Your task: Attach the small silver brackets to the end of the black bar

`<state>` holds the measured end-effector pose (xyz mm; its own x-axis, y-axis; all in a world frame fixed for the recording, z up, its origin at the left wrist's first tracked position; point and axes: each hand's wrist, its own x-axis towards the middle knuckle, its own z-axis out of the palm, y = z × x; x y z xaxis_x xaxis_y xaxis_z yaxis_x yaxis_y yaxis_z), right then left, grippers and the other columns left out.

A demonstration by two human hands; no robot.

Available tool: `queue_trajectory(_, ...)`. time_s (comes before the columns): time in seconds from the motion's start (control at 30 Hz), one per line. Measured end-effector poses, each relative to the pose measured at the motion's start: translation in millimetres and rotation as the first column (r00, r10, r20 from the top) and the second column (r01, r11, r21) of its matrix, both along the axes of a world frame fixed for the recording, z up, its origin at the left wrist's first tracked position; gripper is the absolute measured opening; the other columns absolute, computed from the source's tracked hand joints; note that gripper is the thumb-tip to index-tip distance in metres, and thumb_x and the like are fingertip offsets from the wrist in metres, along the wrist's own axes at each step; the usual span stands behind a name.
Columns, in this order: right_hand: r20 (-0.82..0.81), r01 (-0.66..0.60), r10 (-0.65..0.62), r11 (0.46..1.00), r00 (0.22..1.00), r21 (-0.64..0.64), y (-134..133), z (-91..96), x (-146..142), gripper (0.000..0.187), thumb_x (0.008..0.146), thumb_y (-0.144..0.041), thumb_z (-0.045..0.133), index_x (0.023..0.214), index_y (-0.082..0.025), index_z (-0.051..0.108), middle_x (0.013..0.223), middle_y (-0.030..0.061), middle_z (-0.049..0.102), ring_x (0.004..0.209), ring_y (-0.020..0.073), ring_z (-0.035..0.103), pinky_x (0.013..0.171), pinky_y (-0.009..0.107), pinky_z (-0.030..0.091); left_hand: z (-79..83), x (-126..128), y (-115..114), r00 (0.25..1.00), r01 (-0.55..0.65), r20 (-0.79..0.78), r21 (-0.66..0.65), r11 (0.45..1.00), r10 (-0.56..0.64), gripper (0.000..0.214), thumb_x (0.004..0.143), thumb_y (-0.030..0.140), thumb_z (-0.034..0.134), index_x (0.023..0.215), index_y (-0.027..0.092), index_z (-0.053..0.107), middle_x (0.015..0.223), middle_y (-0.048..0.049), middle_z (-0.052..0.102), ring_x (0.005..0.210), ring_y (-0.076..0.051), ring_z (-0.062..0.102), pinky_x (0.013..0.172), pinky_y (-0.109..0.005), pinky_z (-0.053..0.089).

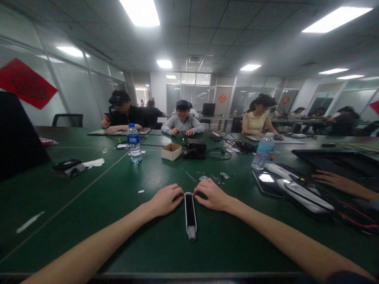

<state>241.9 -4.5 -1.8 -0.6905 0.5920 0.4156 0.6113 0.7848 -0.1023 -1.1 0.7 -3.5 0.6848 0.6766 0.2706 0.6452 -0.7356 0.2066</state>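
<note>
Slim black device [190, 213] lies flat on the green table [231, 252] — left hand [166, 200] and right hand [212, 196] flank its far end, fingers curled — whether pinching anything, I can't tell.

Left forearm [111, 238]: bare, angled forward and inward from lower left.
Left hand [164, 200]: back uppermost, fingers bent inward.
Right forearm [272, 227]: bare, angled forward and inward from lower right.
Right hand [213, 196]: back uppermost, fingers curled inward.
Hand spacing: near, not touching, roughly level.
</note>
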Motion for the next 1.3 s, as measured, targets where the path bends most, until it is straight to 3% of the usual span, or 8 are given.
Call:
queue_trajectory(1.07, 0.002, 0.007, -0.007, 0.999, 1.0, -0.045, -1.7, 4.0, -0.1, 0.011, 0.088, -0.023, 0.059, 0.095, -0.016, 0.065, 0.092, 0.0057, 0.067, 0.089, 0.0189, 0.058, 0.084, 0.034, 0.039, 0.3, -0.3, -1.0, 1.0, -0.003, 0.0, -0.004, 1.0, 0.003, 0.016, 0.094, 0.026, 0.046, 0.098, 0.02, 0.06, 0.093, -0.0043, 0.059, 0.083, -0.019, 0.059, 0.073, -0.028, 0.047)
queue_trajectory(1.3, 0.099, 0.02, -0.021, 1.0, 0.995, 0.014, 3.0, 13.1, 16.7, 0.018, 0.091, -0.029, 0.056, 0.1, -0.016, 0.065, 0.099, 0.0083, 0.066, 0.091, 0.0205, 0.058, 0.083, 0.035, 0.039, 4.5, -0.6, -2.9, 1.0, -0.007, -0.017, -0.04, 0.999, 0.006, 0.015, 0.094, 0.025, 0.047, 0.1, 0.019, 0.06, 0.097, -0.0052, 0.06, 0.085, -0.019, 0.059, 0.075, -0.028, 0.047)
